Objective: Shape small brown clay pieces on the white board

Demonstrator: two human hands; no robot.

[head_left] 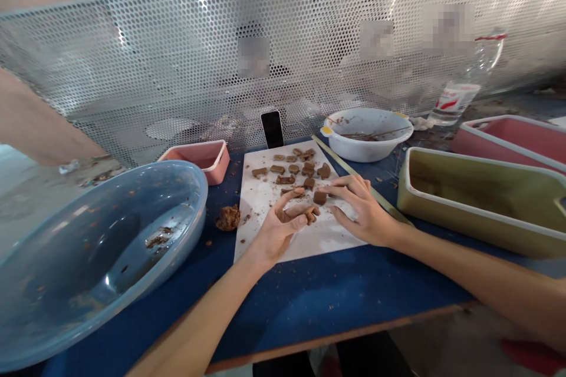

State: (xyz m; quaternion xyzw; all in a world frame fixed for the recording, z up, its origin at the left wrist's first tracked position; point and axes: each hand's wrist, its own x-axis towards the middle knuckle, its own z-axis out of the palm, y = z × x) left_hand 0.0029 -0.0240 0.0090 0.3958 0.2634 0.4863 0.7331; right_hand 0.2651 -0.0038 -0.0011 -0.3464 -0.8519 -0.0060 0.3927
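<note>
Several small brown clay-like pieces [293, 169] lie in loose rows on a white board [260, 235]. My left hand [285, 227] is over the board's near part, thumb and fingers apart and lightly curved. Brown matter covers its fingertips; I cannot tell whether a small piece is among them. My right hand [360, 209] comes from the right with spread fingers. Its index fingertip is at a squarish brown block [319, 198], seemingly touching it, while the thumb stays apart. Left of the board sits a rough brown lump [228, 218].
A large blue basin [186, 247] fills the left, with a pink container [219, 162] behind it. A phone [272, 129] leans on the perforated metal screen [177, 70]. Rightward are a stick [389, 207], a white basin [362, 150], an olive trough [464, 221] and a plastic bottle [457, 94].
</note>
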